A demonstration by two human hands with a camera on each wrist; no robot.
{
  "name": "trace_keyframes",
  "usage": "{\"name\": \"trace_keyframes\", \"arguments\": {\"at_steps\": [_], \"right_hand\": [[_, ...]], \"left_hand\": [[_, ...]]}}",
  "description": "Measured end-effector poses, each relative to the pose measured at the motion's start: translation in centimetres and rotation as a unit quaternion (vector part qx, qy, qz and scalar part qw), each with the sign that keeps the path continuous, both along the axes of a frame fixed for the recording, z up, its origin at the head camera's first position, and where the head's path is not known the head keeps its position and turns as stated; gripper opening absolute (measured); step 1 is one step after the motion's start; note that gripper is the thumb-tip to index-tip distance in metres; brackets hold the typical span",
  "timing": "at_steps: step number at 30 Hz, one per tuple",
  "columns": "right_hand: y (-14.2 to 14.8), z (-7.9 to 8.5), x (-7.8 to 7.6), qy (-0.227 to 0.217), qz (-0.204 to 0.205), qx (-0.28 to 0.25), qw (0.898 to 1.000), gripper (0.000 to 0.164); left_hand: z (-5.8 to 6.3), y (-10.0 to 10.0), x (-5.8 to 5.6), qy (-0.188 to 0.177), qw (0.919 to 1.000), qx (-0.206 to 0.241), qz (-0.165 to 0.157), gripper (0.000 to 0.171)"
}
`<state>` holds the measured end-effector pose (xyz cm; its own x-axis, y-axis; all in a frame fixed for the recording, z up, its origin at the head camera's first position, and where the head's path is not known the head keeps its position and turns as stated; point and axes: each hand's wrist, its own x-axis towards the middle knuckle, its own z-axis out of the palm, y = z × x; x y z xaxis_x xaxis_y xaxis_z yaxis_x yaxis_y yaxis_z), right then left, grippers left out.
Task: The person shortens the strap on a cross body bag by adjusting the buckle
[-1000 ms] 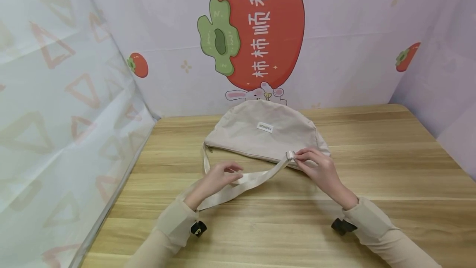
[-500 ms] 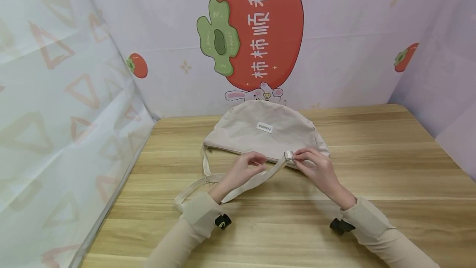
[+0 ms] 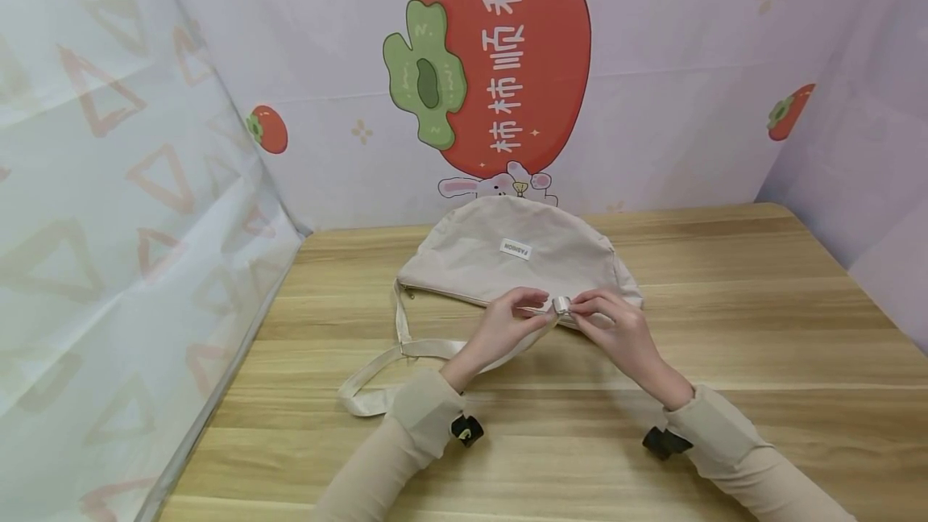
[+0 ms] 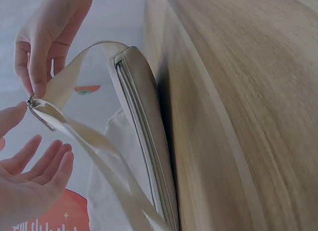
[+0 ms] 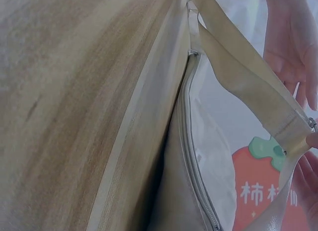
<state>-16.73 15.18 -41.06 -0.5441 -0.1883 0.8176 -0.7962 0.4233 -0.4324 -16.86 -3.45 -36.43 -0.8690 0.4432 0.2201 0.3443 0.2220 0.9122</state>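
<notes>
A beige half-moon shoulder bag (image 3: 471,256) with a white label lies at the back of the wooden table. Its webbing strap (image 3: 366,403) loops to the left and rises toward the hands. My right hand (image 3: 629,337) pinches the strap at its metal slide buckle (image 3: 561,305), held up in front of the bag. From the left comes my left hand (image 3: 500,330), its thumb tip right at the buckle. In the left wrist view, that hand's fingers (image 4: 47,166) are spread below the buckle, not curled round it. The zipper (image 5: 191,146) runs along the bag's near edge.
The wooden table (image 3: 725,345) spreads out in front of and beside the bag. A printed cloth (image 3: 652,103) with fruit drawings hangs behind it, and another cloth (image 3: 130,264) hangs along the left side.
My left hand has moved right and slightly away from me, along the strap up to the buckle. My right hand has stayed in place, holding the strap there.
</notes>
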Motion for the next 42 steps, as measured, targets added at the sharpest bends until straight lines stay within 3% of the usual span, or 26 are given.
{"name": "trace_keyframes", "arguments": {"at_steps": [9,30,37,42], "right_hand": [[0.0,-0.1,0.0,0.001,0.003,0.002,1.000,0.030],[0.8,-0.6,0.3,-0.010,0.008,0.021,1.000,0.029],[2.0,-1.1,0.9,-0.010,-0.015,0.038,0.999,0.022],[2.5,-1.0,1.1,0.002,-0.028,0.043,0.999,0.032]], "left_hand": [[-0.7,0.8,-0.4,-0.042,0.9991,0.000,-0.008,0.034],[-0.5,1.4,0.0,-0.031,0.9990,0.005,0.031,0.026],[-0.6,1.1,0.0,-0.035,0.9988,0.010,0.033,0.027],[-0.7,0.9,0.0,-0.033,0.9987,0.015,0.034,0.027]]}}
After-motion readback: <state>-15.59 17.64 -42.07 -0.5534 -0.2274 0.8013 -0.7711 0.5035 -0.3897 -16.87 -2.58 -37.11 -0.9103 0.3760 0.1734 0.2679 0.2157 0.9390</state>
